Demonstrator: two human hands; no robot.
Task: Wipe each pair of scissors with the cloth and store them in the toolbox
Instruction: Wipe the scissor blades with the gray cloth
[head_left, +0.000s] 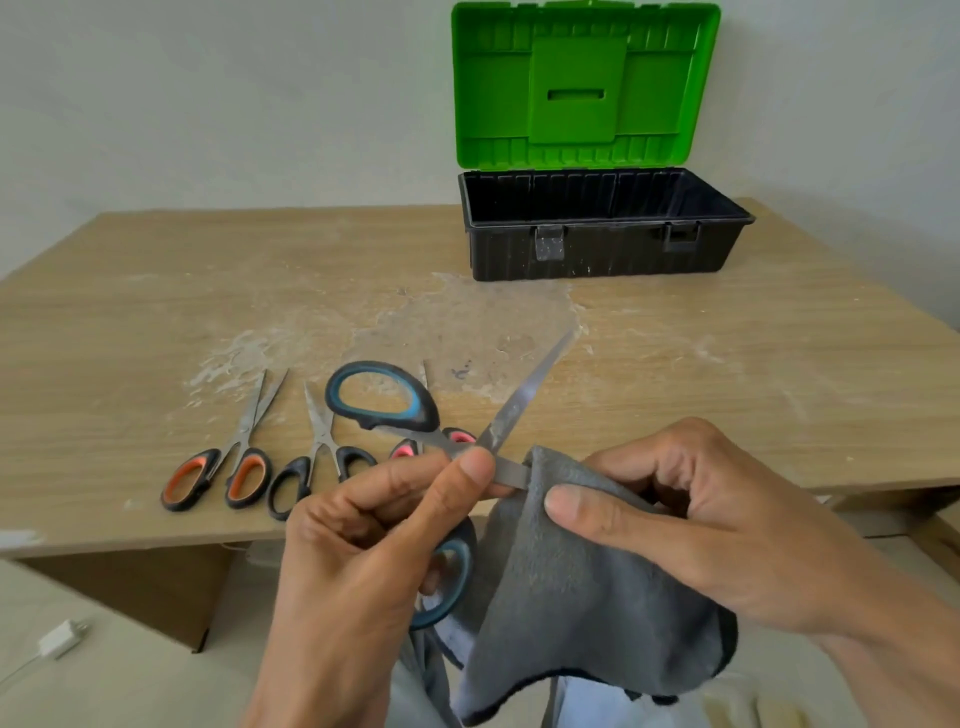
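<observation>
Left hand (363, 530) pinches the blue scissors (519, 397) at the pivot, blades apart; right hand (675, 519) grips the grey cloth (571, 582) around one blade. We note the table (156, 312), open toolbox (597, 249) at its far side, three other scissors (318, 415) near us.

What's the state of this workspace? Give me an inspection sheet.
Surface: wooden table, blotched with whitish residue.
Job's things: blue-handled scissors spread open, one blade in grey cloth; orange-handled scissors, black-handled scissors, pink-handled scissors on table; toolbox rear right, lid open.
Clutter: nothing seen.
Hands: left hand grips the blue-handled scissors; right hand pinches the cloth.
Cables: white charger and lead on floor.
Surroundings: plain pale wall.
</observation>
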